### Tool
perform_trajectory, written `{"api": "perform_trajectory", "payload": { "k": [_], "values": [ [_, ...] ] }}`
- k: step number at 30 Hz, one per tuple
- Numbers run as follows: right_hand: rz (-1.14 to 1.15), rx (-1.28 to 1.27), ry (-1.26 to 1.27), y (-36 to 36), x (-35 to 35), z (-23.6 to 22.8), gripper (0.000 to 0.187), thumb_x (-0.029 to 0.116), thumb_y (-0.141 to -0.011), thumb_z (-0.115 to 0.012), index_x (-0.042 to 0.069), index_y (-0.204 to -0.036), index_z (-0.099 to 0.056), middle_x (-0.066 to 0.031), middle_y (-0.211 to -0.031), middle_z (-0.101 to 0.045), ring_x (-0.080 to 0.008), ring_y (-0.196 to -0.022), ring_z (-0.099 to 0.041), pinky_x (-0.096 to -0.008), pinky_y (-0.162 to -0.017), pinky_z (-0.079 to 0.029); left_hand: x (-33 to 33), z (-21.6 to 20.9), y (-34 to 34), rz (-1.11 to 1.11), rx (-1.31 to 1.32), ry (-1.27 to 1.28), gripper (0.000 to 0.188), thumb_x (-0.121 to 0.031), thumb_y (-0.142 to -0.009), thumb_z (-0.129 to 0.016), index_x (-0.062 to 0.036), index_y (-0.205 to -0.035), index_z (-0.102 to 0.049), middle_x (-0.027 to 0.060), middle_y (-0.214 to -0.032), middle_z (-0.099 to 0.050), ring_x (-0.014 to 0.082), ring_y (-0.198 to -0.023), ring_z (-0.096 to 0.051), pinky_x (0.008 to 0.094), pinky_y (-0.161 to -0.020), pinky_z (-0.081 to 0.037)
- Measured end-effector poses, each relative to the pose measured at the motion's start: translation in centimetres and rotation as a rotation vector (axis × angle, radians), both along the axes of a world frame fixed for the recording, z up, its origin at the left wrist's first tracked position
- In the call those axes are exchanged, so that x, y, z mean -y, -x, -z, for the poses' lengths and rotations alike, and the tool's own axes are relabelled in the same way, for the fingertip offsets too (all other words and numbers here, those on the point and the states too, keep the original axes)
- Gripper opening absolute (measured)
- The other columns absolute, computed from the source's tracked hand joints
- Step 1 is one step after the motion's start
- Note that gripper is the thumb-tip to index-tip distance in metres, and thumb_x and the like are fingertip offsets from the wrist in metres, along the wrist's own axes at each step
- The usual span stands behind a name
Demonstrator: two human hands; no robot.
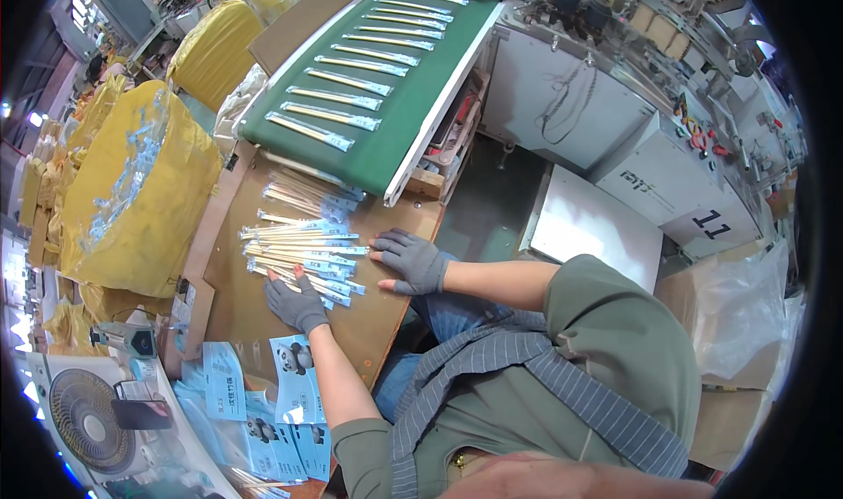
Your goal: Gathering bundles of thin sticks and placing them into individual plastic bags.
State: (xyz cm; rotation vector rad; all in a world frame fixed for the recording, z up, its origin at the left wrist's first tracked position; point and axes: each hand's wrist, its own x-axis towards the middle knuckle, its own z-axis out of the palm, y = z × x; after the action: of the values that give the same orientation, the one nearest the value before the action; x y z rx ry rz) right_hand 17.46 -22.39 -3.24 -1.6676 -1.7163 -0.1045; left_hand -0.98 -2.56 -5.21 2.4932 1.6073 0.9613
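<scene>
A loose pile of wrapped chopsticks (pixel 303 244) in clear and blue sleeves lies on the brown worktable (pixel 369 323). At the pile's near side my left hand (pixel 297 306), in a grey glove with bare fingertips, rests with fingers apart against the packets. My right hand (pixel 413 262), gloved the same way, is at the pile's right end near the table edge. Its fingers are stretched out, thumb apart, and the fingertips are close to the blue ends; whether they touch I cannot tell. Neither hand grips a packet.
A green conveyor belt (pixel 290 148) carries a row of wrapped chopsticks above the far table end. Blue panda-printed bags (pixel 294 376) lie at the near left, beside a fan (pixel 92 420). A large yellow sack (pixel 132 227) stands left; a white cabinet (pixel 562 95) stands right.
</scene>
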Motion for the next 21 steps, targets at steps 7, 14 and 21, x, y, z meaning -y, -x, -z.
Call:
{"api": "perform_trajectory", "payload": {
  "k": [7,14,21],
  "values": [
    [-0.04,-0.096,0.036,-0.1,0.0,-0.2,0.048,0.036,-0.082,-0.061,0.003,-0.116,-0.054,-0.0163,-0.125,-0.052,-0.0348,-0.113,-0.05,-0.0433,-0.098,-0.041,-0.2,0.0,0.2,0.019,0.01,0.006,0.066,-0.047,-0.09,-0.05,0.0039,-0.132,-0.042,0.0261,-0.13,-0.047,0.0387,-0.121,-0.043,0.0445,-0.103,-0.032],
    [-0.125,-0.059,-0.423,-8.6,-3.6,-10.8,0.047,0.02,-0.079,-0.067,0.003,-0.121,-0.055,-0.0179,-0.124,-0.055,-0.0363,-0.115,-0.052,-0.0466,-0.097,-0.042,0.5,-0.6,0.0,0.003,0.026,0.074,0.066,-0.043,-0.089,-0.052,0.0048,-0.133,-0.039,0.0269,-0.131,-0.045,0.0402,-0.121,-0.042,0.0456,-0.103,-0.032],
    [0.82,0.099,0.102,-34.6,-14.1,-12.3,0.077,0.063,-0.081,-0.053,0.004,-0.13,-0.047,-0.0214,-0.129,-0.05,-0.0372,-0.121,-0.046,-0.0431,-0.102,-0.035,0.5,-1.0,0.2,0.027,0.079,0.15,0.07,-0.042,-0.088,-0.054,0.0043,-0.136,-0.036,0.0267,-0.133,-0.043,0.0405,-0.123,-0.041,0.0452,-0.104,-0.031]
  ]
}}
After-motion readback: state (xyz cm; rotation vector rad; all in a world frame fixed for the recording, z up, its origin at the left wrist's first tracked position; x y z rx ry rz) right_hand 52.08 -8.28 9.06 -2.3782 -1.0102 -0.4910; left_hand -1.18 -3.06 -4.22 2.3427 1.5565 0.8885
